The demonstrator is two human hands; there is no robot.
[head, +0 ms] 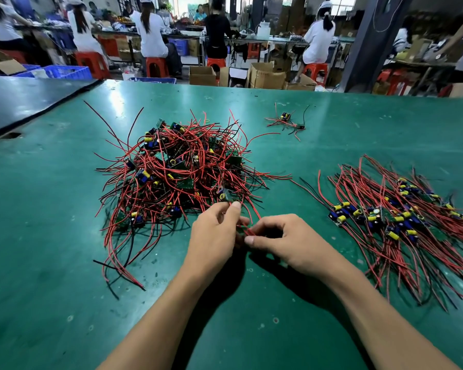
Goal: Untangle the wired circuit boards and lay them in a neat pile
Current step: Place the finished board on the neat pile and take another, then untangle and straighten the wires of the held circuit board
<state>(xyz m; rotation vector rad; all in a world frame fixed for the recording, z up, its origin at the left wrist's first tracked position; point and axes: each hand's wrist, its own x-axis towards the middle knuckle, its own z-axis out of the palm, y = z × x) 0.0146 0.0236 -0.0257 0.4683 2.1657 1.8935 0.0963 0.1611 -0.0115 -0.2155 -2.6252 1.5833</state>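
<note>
Forearms (155, 316): both come in from the bottom edge and meet at mid-frame over the green table (51, 263).
Left hand (214, 236): fingers curled, thumb tip raised, pinching a few red wires (247, 227) just below a small board (223, 194).
Right hand (286, 241): curled too, thumb and forefinger pinching the same red wires, just beside the left hand.
Tangled heap (182, 169): centre-left of the frame, just beyond the hands; the small board sits at its near rim, at the left thumb tip.
Sorted pile (401, 222): right side of the frame, boards roughly in rows, wires fanning toward the lower right; well apart from the heap, near the right hand.
Stray boards (286, 121): a couple lie alone, upper centre-right.
Step in hand: most likely working one board's leads loose from the heap.
Doubt: so many wires cross there that whether this board is already free cannot be told.
Next move: calls for drawing the leads out along their length, not yanking sideways, then carrying the board right and laying it with its wires running like the rest.
Progress: the heap looks the larger of the two, so much remains.
</note>
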